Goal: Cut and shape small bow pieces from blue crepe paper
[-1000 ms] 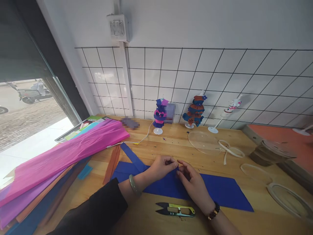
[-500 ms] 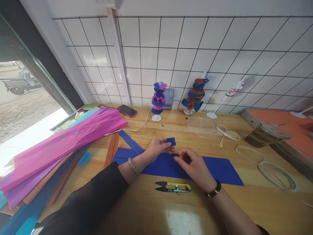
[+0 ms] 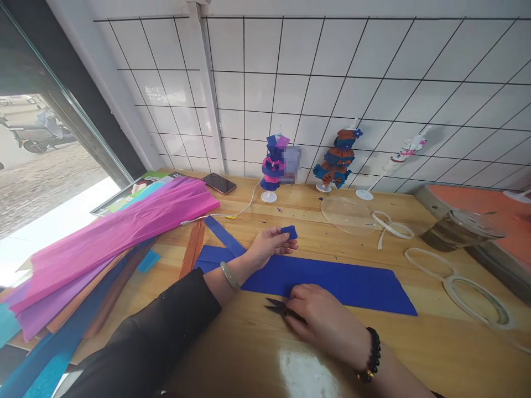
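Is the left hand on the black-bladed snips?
No, the right hand is on the black-bladed snips, while the left hand holds a small, blue, paper-like piece.

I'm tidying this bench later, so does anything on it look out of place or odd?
Mostly minor: small scraps lie scattered on the table beyond the blue sheet, perhaps loose trimmings. The white stand near the tiled wall looks tilted, though lens distortion may cause that. I see no spill.
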Demonstrator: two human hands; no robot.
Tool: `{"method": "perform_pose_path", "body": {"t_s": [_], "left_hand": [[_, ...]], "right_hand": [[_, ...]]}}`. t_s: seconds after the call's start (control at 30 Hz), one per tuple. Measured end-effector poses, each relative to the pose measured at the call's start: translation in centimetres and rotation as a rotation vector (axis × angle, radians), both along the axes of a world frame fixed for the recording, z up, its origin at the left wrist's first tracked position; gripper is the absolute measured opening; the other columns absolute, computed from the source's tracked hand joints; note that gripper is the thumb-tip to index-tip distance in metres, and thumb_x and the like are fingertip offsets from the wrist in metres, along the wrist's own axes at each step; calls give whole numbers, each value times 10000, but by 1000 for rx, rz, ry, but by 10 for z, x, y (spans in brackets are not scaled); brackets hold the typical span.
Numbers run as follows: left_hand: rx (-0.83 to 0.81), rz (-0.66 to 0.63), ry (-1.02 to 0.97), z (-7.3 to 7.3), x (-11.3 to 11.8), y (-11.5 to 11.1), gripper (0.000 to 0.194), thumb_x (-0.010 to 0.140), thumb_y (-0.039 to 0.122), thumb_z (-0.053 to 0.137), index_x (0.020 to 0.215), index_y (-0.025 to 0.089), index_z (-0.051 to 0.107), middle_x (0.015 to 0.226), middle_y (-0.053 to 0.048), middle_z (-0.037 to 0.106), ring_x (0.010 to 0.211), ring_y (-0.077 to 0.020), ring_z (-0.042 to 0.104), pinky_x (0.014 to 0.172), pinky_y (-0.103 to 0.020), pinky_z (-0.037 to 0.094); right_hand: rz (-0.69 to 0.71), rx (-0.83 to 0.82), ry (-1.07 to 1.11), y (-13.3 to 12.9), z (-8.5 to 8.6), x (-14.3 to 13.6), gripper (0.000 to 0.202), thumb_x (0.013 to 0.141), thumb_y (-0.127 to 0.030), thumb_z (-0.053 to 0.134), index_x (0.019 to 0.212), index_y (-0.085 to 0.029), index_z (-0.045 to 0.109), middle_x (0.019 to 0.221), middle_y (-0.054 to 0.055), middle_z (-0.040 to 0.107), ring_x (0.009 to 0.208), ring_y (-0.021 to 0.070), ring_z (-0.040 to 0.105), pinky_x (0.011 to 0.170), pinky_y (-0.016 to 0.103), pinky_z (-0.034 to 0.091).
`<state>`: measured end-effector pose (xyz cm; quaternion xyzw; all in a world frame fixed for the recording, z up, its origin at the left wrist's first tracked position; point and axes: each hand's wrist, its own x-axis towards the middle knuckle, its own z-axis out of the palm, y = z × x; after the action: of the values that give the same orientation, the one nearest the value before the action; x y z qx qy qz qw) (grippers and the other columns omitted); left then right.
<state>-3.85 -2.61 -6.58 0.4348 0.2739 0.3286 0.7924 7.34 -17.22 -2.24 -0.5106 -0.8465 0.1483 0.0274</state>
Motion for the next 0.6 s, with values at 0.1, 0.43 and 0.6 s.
{"method": "perform_pose_path", "body": {"t_s": [0.1,0.43,0.6], "left_hand": [[-3,10,-2,1,0,-1,306,709,333,681,867,90,584,856,-102,661,774,-166,641,702,-285,469],[63,-6,30,7,3,-6,290,637,343,722,693,100,575,658,-33,605,585,-92,553,606,-249,426],[316,-128,155,12,5,-15,274,698,376,655,709,106,608,635,-17,596,585,-91,535,619,-243,416]], "right_hand": [[-21,-25,79,2,2,1,260,878,-187,392,725,-183,602,754,42,619,715,165,556,689,296,399],[-716,-151,1213,26,-9,33,376,844,-544,410,814,-181,501,573,-35,473,437,77,430,426,211,338],[-871,-160,1324,32,-16,35,505,655,-488,690,1012,-174,520,500,-108,333,372,30,226,352,180,194]]}}
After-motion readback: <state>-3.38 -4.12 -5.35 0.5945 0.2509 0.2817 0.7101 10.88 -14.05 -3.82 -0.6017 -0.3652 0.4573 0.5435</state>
